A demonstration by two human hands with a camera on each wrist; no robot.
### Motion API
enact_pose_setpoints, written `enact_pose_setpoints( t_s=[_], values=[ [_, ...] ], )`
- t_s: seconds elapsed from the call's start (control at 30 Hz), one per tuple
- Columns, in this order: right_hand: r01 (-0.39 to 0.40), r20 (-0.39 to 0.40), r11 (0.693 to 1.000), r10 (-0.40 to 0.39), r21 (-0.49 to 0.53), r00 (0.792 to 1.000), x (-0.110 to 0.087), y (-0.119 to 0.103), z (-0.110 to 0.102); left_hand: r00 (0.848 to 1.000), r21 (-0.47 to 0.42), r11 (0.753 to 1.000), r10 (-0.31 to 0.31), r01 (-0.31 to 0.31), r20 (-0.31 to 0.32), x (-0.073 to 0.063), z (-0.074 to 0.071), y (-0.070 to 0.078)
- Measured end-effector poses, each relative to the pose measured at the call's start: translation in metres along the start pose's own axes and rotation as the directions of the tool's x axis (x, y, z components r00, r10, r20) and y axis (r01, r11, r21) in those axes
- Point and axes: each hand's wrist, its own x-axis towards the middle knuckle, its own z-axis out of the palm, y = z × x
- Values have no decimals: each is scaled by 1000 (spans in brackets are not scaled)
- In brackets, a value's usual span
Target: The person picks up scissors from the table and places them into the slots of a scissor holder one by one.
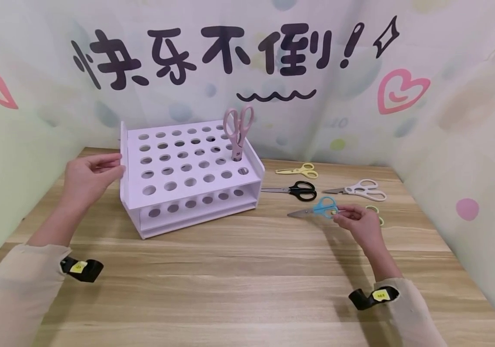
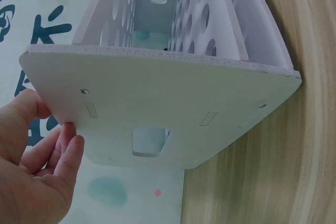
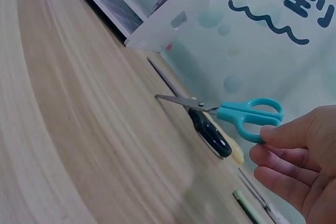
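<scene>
My left hand (image 1: 86, 179) pinches the edge of the left side panel of a white rack (image 1: 132, 185) with rows of round holes; fingertips lie on its outer face (image 2: 157, 87) in the left wrist view. With thumb and fingers, my right hand (image 1: 362, 224) holds blue scissors (image 1: 325, 207) by a handle loop. Their blades (image 3: 178, 99) point left, over the table and slightly apart from it. Pink scissors (image 1: 238, 130) stand upright, handles up, in a hole at the rack's right side.
Right of the rack lie yellow scissors (image 1: 304, 170), black scissors (image 1: 303, 191) and white scissors (image 1: 364, 190). Green scissors (image 1: 381, 221) are partly hidden behind my right hand. A printed cloth (image 1: 213, 91) borders the wooden table (image 1: 230, 279) at the back and sides.
</scene>
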Motion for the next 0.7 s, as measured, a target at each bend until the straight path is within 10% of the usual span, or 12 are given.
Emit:
enact_pose_setpoints(
  t_s=[0.33,0.7],
  values=[
    [66,-11,990,-65,123,998,11,-19,3,1000,-48,999,-7,8,17,3,-1,-1],
    [115,-1,993,-115,-5,993,21,-41,6,1000,-34,999,-3,3,7,0,-1,-1]
  ],
)
